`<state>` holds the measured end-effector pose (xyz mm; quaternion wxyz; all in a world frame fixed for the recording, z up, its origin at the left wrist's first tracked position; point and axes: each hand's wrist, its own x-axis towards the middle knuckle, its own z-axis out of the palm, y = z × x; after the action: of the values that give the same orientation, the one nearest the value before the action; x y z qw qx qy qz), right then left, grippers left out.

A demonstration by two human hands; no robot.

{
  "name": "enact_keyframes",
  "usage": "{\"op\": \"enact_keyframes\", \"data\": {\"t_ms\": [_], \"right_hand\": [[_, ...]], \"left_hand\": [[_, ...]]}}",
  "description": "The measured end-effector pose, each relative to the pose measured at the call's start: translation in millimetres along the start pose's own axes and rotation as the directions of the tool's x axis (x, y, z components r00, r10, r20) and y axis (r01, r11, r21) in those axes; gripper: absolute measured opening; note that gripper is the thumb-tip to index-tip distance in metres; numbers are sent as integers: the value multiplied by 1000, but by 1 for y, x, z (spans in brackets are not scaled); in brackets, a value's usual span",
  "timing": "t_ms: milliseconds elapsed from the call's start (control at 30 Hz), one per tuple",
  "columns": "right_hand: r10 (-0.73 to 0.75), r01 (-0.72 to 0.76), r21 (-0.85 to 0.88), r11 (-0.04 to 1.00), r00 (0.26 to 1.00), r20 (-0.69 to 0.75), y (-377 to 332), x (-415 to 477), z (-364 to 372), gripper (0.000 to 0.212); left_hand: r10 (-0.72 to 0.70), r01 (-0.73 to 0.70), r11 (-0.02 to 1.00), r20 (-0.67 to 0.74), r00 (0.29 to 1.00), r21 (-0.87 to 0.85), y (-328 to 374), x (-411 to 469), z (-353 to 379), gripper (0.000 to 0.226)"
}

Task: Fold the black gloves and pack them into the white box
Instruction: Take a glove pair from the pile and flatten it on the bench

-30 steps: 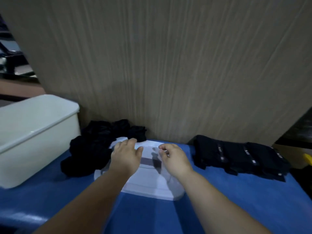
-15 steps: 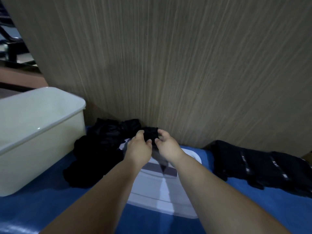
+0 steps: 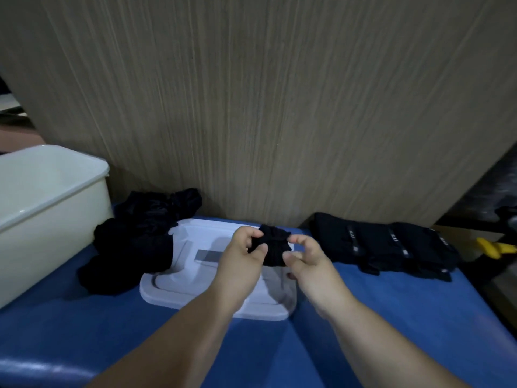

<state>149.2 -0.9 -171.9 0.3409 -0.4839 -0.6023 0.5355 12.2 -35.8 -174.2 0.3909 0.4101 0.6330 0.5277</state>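
Our left hand (image 3: pixel 246 257) and right hand (image 3: pixel 312 266) pinch a bunched black fabric glove (image 3: pixel 275 247) over the flat white plastic lid (image 3: pixel 179 287) near the back edge of the blue surface (image 3: pixel 363 317).

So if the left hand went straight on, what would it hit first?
The left hand pinches the black glove; past that, probably the wood-grain wall, though depth is unclear.
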Motion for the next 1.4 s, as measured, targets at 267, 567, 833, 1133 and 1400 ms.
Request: {"op": "enact_keyframes", "data": {"t_ms": [267, 567, 833, 1133, 1400], "right_hand": [[-97, 98, 25, 995, 994, -45, 7, -58, -69, 67], [-91, 99, 166, 981, 994, -59, 44, -68, -85, 38], [-108, 114, 78, 990, 991, -82, 53, -67, -107, 38], [-93, 103, 135, 985, 992, -79, 49, -66, -108, 9], [-203, 181, -187, 965, 974, -105, 58, -66, -109, 24]], "left_hand": [[38, 13, 989, 334, 942, -148, 16, -43, 37, 25], [28, -35, 999, 232, 972, 26, 3, -51, 63, 14], [62, -113, 989, 413, 908, 99, -15, -49, 82, 51], [120, -100, 992, 360, 925, -75, -13, -40, 76, 41], [-1, 25, 998, 362, 932, -62, -11, -43, 78, 30]]}}
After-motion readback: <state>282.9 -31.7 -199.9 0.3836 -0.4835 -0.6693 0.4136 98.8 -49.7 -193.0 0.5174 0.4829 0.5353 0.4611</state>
